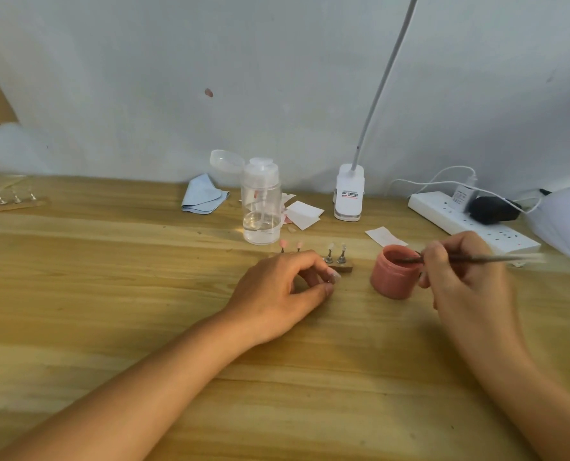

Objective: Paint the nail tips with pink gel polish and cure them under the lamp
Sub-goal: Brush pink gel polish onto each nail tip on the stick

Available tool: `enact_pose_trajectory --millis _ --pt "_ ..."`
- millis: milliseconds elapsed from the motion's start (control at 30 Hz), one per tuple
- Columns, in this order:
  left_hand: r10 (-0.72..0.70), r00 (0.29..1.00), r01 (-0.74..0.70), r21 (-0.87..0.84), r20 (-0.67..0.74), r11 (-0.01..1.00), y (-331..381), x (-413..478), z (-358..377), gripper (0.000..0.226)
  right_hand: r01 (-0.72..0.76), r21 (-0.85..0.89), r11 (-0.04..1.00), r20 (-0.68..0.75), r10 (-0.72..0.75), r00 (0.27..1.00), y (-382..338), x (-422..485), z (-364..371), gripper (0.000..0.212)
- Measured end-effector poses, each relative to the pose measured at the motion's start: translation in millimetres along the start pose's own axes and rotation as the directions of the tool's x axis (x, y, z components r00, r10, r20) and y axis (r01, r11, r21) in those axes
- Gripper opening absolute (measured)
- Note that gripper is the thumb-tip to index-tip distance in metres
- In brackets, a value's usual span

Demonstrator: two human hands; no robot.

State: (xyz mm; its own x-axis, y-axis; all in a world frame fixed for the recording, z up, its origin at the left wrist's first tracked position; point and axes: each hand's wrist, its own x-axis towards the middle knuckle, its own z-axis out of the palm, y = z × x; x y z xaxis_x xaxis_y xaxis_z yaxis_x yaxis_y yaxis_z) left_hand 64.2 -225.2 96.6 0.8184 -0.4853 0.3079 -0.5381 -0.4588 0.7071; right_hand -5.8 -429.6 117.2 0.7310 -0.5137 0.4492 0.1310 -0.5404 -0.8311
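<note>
Nearest, two bare forearms are stretched forward over a wooden surface (117, 267). The left hand (287, 287) is laid on the surface with its fingers curled over a wooden bar (342, 268), the thumb set against the near side, so that the bar is gripped and only its right end is left showing. Four nail tips are held upright on small pegs along this bar: two pink tips (282, 243) are seen just beyond the knuckles, and two clear tips (331, 246) stand at the exposed end.

Just to the right of the bar an open jar (391, 277) of pink gel is stood on the surface. A thin brush (476, 259) is pinched between the thumb and fingers of the right hand (460, 274), and its head is dipped into the mouth of the jar, while the handle is pointed away to the right.

Farther back, a clear pump bottle (262, 207) with its flip lid open is placed behind the bar, with white paper squares (305, 212) and a folded blue cloth (203, 194) near it. A white clip light (349, 193) on a bent stalk is set by the wall, and a power strip (470, 222) with plugs is laid to its right. At the right edge, part of a white curing lamp (566, 221) is seen. Far left, a second strip of pegs (10, 201) is laid.
</note>
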Motion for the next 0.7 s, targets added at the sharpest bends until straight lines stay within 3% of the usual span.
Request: enact_pose_trajectory --millis 100,233,300,367,467,600,700 --pt "-0.013 1.000 0.013 -0.003 -0.002 1.000 0 0 0 0.007 0.012 -0.118 0.993 0.049 -0.006 0.999 0 1 4 0.016" --pt "-0.026 1.000 0.025 -0.029 -0.007 0.999 0 0 -1 0.012 0.022 -0.112 0.993 0.046 -0.017 0.999 0 1 4 0.017" --pt "-0.036 0.999 0.036 -0.045 -0.006 0.998 1 1 -1 0.010 0.019 -0.003 1.000 -0.019 -0.019 1.000 -2 -2 3 0.020" --pt "-0.044 0.999 0.044 -0.047 -0.003 0.998 0 1 -1 0.009 0.001 0.238 0.971 -0.036 0.008 0.999 -10 -8 1 0.020" --pt "-0.030 1.000 0.030 -0.072 0.003 0.997 -1 1 -2 0.011 -0.100 0.507 0.856 0.099 0.057 0.993 -24 -23 4 0.012" --pt "-0.012 1.000 0.012 -0.138 0.001 0.990 -1 1 -2 0.009 -0.303 0.534 0.789 0.267 0.182 0.946 -27 -32 14 0.013" --pt "-0.018 1.000 0.016 -0.157 -0.008 0.987 -1 1 -1 0.007 -0.366 0.515 0.775 0.324 0.220 0.920 -25 -34 17 0.011"
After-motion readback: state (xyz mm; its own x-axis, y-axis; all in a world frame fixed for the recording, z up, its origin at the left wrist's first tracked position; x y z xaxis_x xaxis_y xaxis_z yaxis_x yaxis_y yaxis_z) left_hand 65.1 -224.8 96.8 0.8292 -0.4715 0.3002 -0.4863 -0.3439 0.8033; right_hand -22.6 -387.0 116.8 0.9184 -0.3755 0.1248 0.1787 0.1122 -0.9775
